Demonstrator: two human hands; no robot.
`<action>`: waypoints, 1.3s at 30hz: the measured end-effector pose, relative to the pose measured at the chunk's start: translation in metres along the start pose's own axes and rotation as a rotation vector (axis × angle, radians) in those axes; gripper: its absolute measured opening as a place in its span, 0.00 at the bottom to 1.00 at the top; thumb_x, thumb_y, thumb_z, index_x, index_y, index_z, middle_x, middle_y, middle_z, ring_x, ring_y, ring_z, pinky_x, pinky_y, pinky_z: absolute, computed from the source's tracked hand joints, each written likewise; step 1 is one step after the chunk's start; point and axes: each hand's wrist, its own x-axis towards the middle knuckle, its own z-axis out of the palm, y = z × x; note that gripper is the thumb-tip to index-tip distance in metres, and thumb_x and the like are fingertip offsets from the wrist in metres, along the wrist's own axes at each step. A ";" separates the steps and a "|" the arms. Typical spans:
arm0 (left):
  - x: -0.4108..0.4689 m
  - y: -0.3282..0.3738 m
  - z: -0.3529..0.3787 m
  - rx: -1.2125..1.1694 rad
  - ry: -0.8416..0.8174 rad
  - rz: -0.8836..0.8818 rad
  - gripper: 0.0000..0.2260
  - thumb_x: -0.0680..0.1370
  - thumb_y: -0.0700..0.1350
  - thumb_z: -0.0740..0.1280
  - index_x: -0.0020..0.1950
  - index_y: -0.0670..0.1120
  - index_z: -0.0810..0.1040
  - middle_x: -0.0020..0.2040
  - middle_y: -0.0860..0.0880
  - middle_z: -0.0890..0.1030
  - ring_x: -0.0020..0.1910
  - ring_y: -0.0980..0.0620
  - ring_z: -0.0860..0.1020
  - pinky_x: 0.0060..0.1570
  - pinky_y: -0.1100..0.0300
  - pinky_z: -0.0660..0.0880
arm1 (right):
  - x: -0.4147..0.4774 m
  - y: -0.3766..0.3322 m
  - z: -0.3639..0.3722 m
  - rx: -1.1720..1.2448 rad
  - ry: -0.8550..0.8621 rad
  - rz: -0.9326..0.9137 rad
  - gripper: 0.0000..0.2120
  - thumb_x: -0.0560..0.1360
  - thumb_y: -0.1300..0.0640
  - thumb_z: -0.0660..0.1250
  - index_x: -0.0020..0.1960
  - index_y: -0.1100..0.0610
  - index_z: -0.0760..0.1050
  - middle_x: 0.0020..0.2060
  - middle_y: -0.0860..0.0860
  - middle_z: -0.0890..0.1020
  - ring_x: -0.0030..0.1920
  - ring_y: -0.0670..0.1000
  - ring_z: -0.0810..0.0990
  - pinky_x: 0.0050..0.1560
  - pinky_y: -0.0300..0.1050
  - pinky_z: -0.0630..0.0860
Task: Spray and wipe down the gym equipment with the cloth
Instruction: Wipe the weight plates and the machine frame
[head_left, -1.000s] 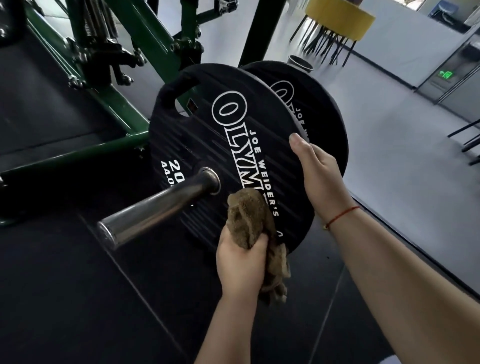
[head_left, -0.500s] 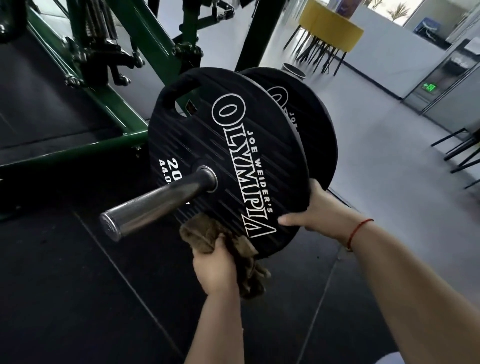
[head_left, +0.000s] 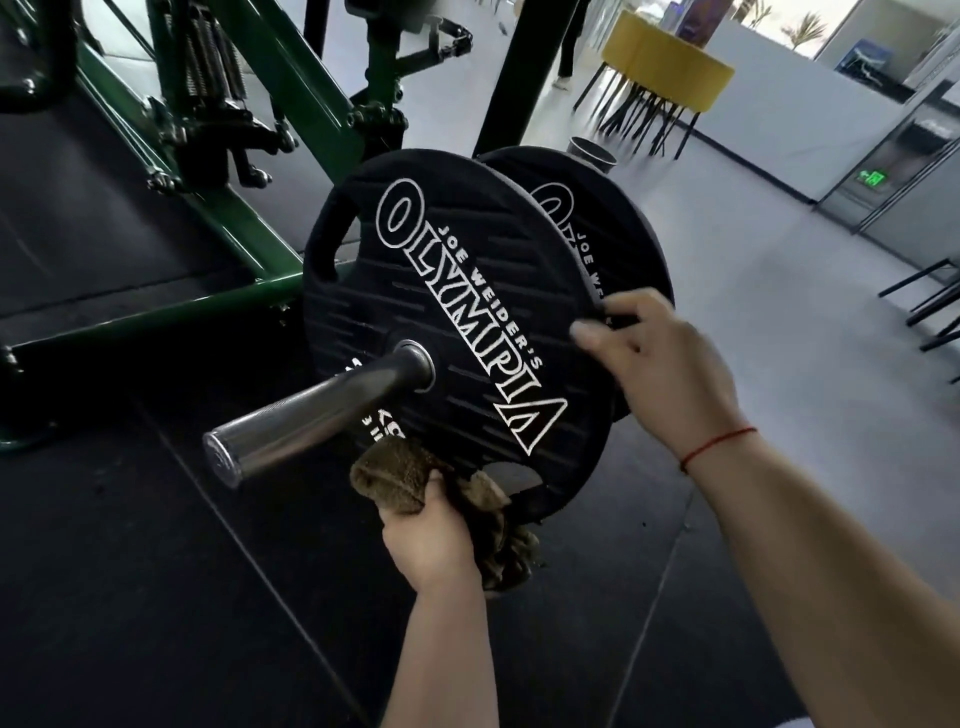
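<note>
Fingers (head_left: 631, 304) of my right hand (head_left: 670, 374) curl over the rim of the front weight plate (head_left: 415, 291). My left hand (head_left: 431, 540) clutches the brown cloth (head_left: 400, 475) at the plate's lower edge. Beneath both lies black rubber matting (head_left: 130, 597). Beyond the plate are pale grey floor (head_left: 753, 260) and a yellow table (head_left: 670, 62).

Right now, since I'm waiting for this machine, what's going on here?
A person is wiping the front weight plate. The left hand grips a brown cloth at the plate's lower part, under the steel bar. The right hand holds the plate's right rim, fingers curled behind it, ahead of the second plate. No spray bottle shows.
</note>
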 end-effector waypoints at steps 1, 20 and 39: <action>0.001 -0.001 0.000 0.004 0.007 0.003 0.20 0.79 0.49 0.70 0.70 0.48 0.74 0.44 0.57 0.75 0.45 0.51 0.75 0.51 0.54 0.70 | 0.007 -0.005 -0.007 0.168 0.060 0.022 0.10 0.76 0.42 0.67 0.54 0.45 0.77 0.42 0.46 0.86 0.43 0.48 0.85 0.52 0.52 0.80; -0.060 0.041 0.047 0.270 -0.192 0.496 0.23 0.78 0.53 0.69 0.72 0.53 0.69 0.60 0.56 0.75 0.56 0.54 0.75 0.54 0.56 0.69 | 0.001 0.004 0.008 0.463 -0.203 0.151 0.34 0.73 0.33 0.56 0.51 0.67 0.70 0.38 0.54 0.72 0.39 0.54 0.72 0.43 0.58 0.73; -0.043 0.052 0.045 0.005 -0.147 0.625 0.26 0.73 0.47 0.72 0.71 0.52 0.73 0.64 0.53 0.78 0.62 0.56 0.78 0.65 0.52 0.75 | 0.023 0.010 0.030 0.443 -0.144 0.310 0.43 0.80 0.30 0.51 0.60 0.72 0.73 0.54 0.69 0.79 0.53 0.68 0.80 0.56 0.61 0.77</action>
